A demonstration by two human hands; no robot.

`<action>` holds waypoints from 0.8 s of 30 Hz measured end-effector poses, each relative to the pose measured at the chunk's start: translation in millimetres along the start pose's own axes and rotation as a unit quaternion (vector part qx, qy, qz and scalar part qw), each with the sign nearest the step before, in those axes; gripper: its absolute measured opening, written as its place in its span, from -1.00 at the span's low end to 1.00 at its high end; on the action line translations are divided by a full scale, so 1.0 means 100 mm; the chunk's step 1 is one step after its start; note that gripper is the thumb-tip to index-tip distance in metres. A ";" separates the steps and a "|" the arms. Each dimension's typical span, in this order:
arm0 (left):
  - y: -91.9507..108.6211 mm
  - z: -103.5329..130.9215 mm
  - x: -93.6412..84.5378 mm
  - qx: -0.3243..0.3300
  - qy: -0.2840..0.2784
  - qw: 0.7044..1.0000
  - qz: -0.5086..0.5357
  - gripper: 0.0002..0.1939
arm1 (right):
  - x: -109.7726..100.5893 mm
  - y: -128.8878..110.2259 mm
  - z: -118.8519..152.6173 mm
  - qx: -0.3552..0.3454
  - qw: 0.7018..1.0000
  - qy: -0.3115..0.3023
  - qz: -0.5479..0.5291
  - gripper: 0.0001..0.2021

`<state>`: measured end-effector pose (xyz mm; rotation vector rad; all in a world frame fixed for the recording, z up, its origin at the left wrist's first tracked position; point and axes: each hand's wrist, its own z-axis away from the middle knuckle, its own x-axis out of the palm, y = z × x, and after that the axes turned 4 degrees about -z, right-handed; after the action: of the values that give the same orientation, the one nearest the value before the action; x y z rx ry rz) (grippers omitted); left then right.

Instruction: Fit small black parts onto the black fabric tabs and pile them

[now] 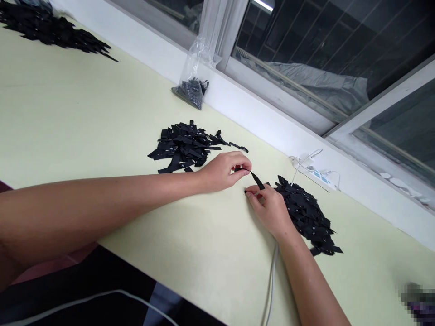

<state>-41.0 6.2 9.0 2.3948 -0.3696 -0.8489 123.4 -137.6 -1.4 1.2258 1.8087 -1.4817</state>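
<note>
Between my two hands runs a short black strip (257, 180). My left hand (226, 171) pinches one end of it between thumb and fingers, just right of a loose pile of black strips (183, 145). My right hand (270, 206) is lower and to the right, its thumb and fingers pressed together on the strip, with a small dark bit showing at the thumb tip. A second, larger pile of black strips (307, 215) lies directly beside my right hand.
A clear plastic bag (192, 90) with black pieces leans by the window wall. Another black pile (50, 29) lies far left on the table (84, 113). A power strip (317, 175) sits by the wall; a pale cable (272, 285) passes beside my right forearm.
</note>
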 end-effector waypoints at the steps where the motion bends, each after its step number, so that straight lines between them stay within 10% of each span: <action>1: 0.00 0.00 0.00 -0.002 -0.003 1.000 0.001 -0.90 | 0.01 0.00 0.00 0.001 1.000 -0.001 0.003 -0.80; 24: -0.02 0.00 0.00 -0.016 -0.009 1.000 -0.010 -0.94 | -0.06 -0.01 0.00 0.056 0.996 -0.008 -0.065 -0.85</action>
<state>-41.0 7.8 7.2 2.3655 -0.3375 -0.8787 125.9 -139.4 4.4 1.1635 1.8480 -1.6813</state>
